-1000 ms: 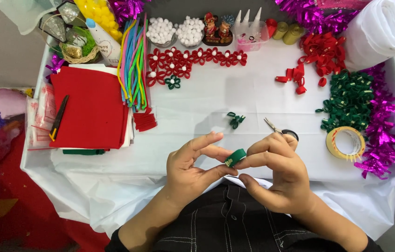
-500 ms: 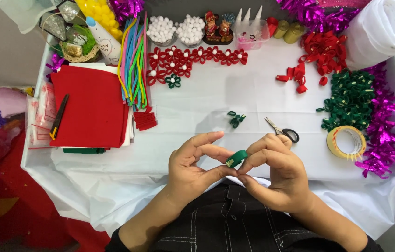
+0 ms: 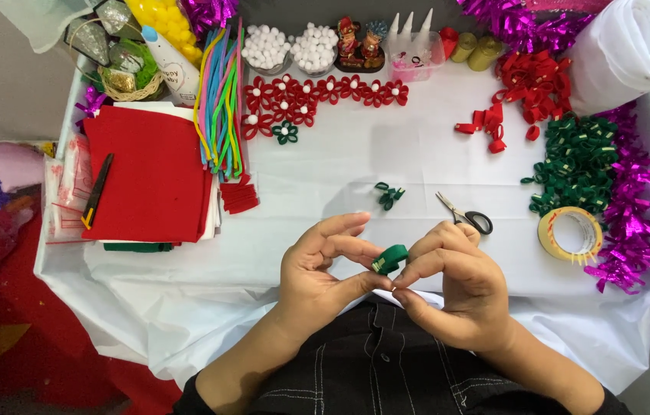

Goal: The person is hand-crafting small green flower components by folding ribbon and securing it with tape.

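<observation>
— Fingers first: your left hand (image 3: 317,269) and your right hand (image 3: 455,288) are both closed on the green felt strip (image 3: 391,259), pinched between thumbs and fingertips just above your lap, at the near edge of the white-covered table (image 3: 386,154). Neither hand is open; the left index finger is lifted off and curves over the top.

— Has anything shifted in the last second?

— Very little. A second ago you held the same strip in the same spot, hands nearly touching. What has changed is the strip itself: it now reads as a tighter curl, one end folded back toward the other, with a pale patch showing at the lower end. I cannot tell whether that patch is glue or tape. Judging from that, you are in the middle of closing the loop, not finished with it.

— And around me?

— Just beyond your fingers lies a small green looped piece (image 3: 389,195), and to its right the scissors (image 3: 466,215), close to your right hand. Further right sits the roll of tape (image 3: 571,234), beside the pile of green loops (image 3: 577,163) and the magenta tinsel (image 3: 632,223). To your left are the red felt sheets (image 3: 148,177) with a black cutter (image 3: 97,190) lying on them. At the far edge run the red felt flowers (image 3: 317,96).
</observation>
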